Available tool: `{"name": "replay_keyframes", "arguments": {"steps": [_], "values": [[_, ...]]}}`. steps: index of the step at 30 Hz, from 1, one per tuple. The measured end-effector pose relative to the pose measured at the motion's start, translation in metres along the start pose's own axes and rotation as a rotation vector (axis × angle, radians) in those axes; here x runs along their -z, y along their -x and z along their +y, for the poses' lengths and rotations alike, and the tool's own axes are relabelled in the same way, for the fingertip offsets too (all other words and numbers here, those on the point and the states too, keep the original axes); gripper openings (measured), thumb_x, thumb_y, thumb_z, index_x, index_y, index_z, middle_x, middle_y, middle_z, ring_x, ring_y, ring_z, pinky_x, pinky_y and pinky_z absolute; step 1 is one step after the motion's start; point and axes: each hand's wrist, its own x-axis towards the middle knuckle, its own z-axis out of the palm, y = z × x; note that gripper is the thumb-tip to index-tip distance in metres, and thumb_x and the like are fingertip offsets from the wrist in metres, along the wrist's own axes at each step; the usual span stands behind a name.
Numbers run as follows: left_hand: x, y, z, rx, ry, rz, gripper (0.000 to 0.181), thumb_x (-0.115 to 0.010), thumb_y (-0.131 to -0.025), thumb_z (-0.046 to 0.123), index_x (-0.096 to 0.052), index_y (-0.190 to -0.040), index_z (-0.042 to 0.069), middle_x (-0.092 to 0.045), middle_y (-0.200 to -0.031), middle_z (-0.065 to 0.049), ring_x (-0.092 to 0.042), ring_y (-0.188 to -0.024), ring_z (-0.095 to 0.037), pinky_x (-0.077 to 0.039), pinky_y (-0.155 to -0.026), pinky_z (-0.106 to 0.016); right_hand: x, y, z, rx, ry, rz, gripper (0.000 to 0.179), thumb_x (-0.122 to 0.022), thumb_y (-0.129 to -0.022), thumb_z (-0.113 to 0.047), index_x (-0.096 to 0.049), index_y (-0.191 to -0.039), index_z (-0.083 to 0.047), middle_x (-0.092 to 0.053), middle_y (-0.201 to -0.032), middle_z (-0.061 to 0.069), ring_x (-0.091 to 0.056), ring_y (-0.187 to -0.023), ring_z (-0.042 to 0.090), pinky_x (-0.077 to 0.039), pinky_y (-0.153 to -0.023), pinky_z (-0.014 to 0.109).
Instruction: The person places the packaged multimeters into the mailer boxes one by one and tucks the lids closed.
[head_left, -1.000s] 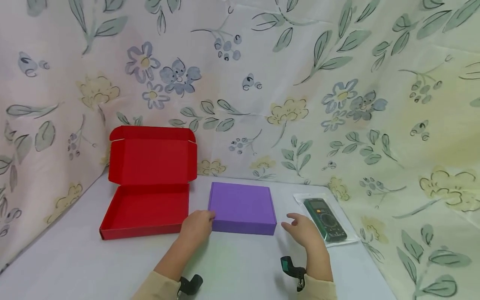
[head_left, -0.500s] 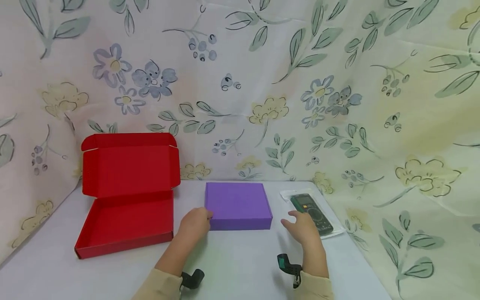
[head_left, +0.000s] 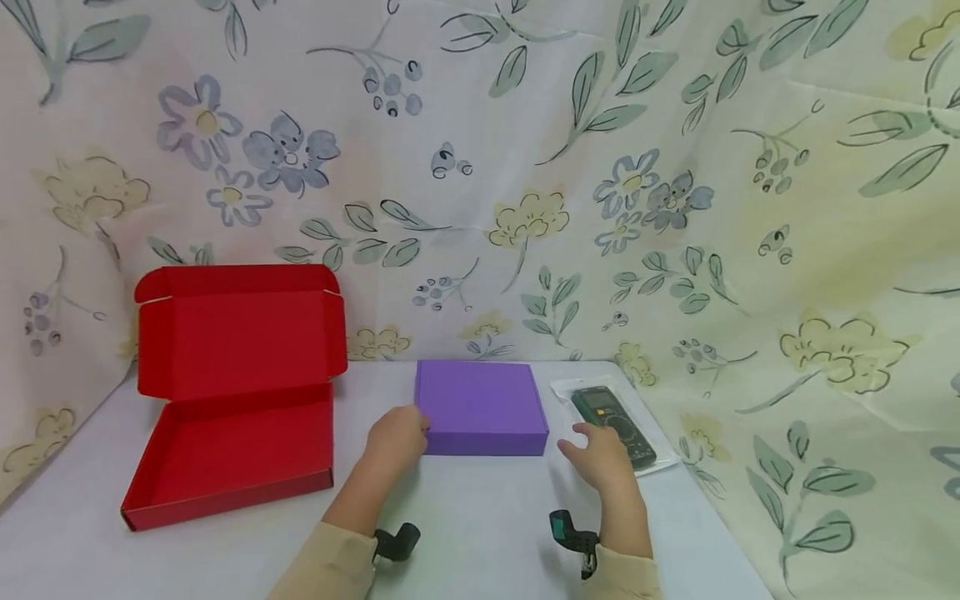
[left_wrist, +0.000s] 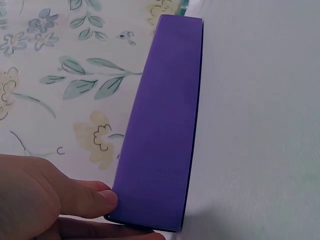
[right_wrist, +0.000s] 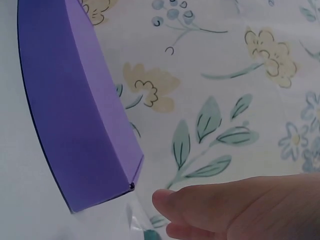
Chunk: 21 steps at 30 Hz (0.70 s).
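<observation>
On the white table lies a shut purple box [head_left: 483,404]. My left hand [head_left: 397,437] is at its left end, fingers curled. In the left wrist view the thumb [left_wrist: 102,200] presses the box's near face by the corner, and the fingers lie along the left end, partly hidden. My right hand [head_left: 600,457] hovers beside the box's right end, thumb and fingers apart, touching nothing that I can see. In the right wrist view a small gap separates its fingertips from the box corner. Just beyond that hand is a dark green multimeter [head_left: 618,425] in a clear plastic bag.
An open red box [head_left: 247,450] stands on the left of the table, its lid raised toward the back. Floral cloth [head_left: 450,275] hangs behind the table and along both sides. Both wrists carry small black cameras.
The purple box has slid right, closer to the multimeter, with my left hand at its end. The head view has turned slightly right. My right hand stays spread beside the box.
</observation>
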Motion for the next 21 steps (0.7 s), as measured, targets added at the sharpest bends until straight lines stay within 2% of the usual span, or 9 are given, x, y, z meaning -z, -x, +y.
{"name": "replay_keyframes", "arguments": {"steps": [7,13,21], "values": [[-0.007,-0.013,0.011,-0.018,-0.031,0.007,0.015,-0.069,-0.085,-0.004,-0.074,-0.079,0.009,-0.069,-0.079,-0.003,-0.057,-0.071,-0.017,-0.055,-0.066,-0.039,0.0,-0.001,0.003,-0.014,0.006,0.008,0.053,-0.068,-0.097,-0.033,-0.061,-0.137,0.001,-0.046,-0.141,0.039,-0.046,-0.129,0.058,-0.044,-0.098,0.07],[-0.009,-0.021,0.022,-0.029,-0.065,-0.011,0.011,-0.072,-0.087,0.0,-0.076,-0.082,0.008,-0.07,-0.08,-0.003,-0.059,-0.071,-0.016,-0.056,-0.068,-0.038,0.001,-0.003,0.006,-0.022,-0.002,0.014,0.053,-0.068,-0.097,-0.033,-0.061,-0.137,0.002,-0.044,-0.142,0.04,-0.045,-0.13,0.059,-0.044,-0.098,0.071],[-0.019,-0.03,0.033,-0.013,-0.052,0.005,0.012,-0.072,-0.085,-0.001,-0.075,-0.08,0.01,-0.071,-0.082,-0.006,-0.065,-0.076,-0.021,-0.058,-0.07,-0.041,0.001,-0.003,0.011,-0.038,-0.016,-0.005,0.054,-0.067,-0.097,-0.034,-0.061,-0.137,0.001,-0.043,-0.143,0.041,-0.043,-0.132,0.059,-0.042,-0.099,0.072]]}}
